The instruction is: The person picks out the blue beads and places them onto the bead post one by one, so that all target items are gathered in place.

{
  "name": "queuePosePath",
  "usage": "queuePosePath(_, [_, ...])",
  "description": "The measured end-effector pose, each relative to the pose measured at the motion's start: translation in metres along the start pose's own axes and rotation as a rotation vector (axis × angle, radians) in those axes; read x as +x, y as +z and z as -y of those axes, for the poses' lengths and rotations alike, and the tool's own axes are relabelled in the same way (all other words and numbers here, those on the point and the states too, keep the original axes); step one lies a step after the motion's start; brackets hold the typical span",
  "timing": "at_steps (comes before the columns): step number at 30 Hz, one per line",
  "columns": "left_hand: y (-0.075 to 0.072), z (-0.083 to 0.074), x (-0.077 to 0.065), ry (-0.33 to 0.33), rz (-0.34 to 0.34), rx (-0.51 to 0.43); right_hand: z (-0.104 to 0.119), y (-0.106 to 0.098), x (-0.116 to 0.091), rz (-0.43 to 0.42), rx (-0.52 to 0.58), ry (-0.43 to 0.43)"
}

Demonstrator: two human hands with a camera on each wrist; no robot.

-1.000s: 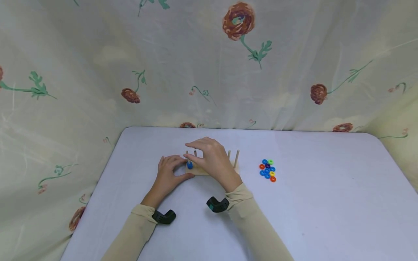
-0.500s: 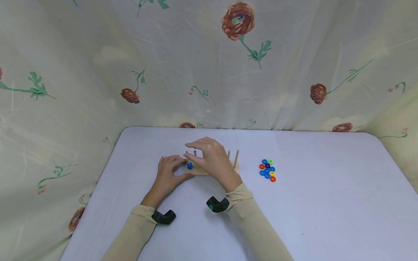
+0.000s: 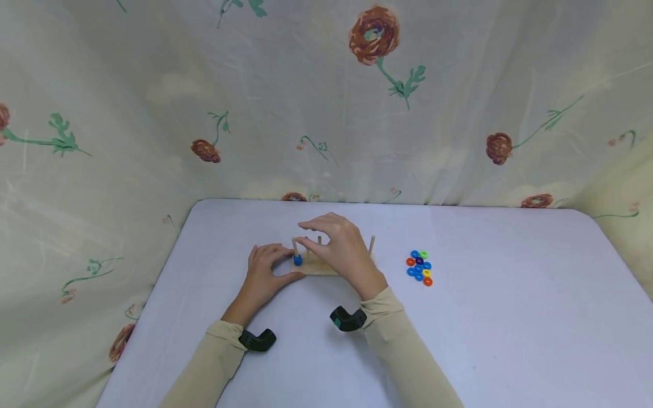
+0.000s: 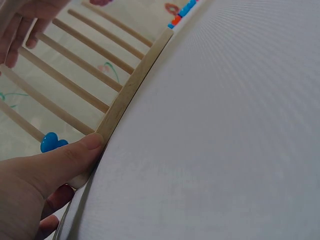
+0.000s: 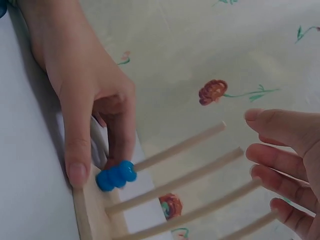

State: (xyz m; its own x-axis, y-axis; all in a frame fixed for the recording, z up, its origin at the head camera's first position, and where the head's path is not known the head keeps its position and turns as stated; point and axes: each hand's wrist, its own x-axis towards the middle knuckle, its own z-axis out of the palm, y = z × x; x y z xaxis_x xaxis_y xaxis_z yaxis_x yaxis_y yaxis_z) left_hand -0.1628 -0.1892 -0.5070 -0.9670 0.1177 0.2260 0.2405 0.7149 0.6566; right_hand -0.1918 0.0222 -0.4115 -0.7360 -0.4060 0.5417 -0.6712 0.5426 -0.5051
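A wooden peg board lies on the table with a row of upright pegs. My left hand grips its left end, thumb on the front edge and fingers behind, as the left wrist view also shows. Blue rings are stacked low on the leftmost peg, close to that thumb. The other visible pegs are bare. My right hand hovers over the board near the peg tops. Its thumb and fingers are apart, with nothing between them.
To the right of the board lies a small cluster of loose rings in blue, orange, yellow, green and dark purple. They rest on the white tabletop. A floral curtain hangs behind and beside the table.
My right hand has shifted slightly to the right, away from the leftmost peg, baring more of the left pegs. The left hand has kept its grip on the board.
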Motion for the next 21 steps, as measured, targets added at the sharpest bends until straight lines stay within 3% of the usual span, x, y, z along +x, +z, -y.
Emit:
queuePosePath(14, [0.0, -0.002, 0.001, 0.01, -0.004, -0.002, -0.021, -0.038, -0.015, -0.008, -0.018, 0.065])
queuePosePath(21, [0.001, 0.001, 0.0, -0.004, 0.004, -0.005, -0.034, -0.054, -0.026, -0.047, -0.04, 0.057])
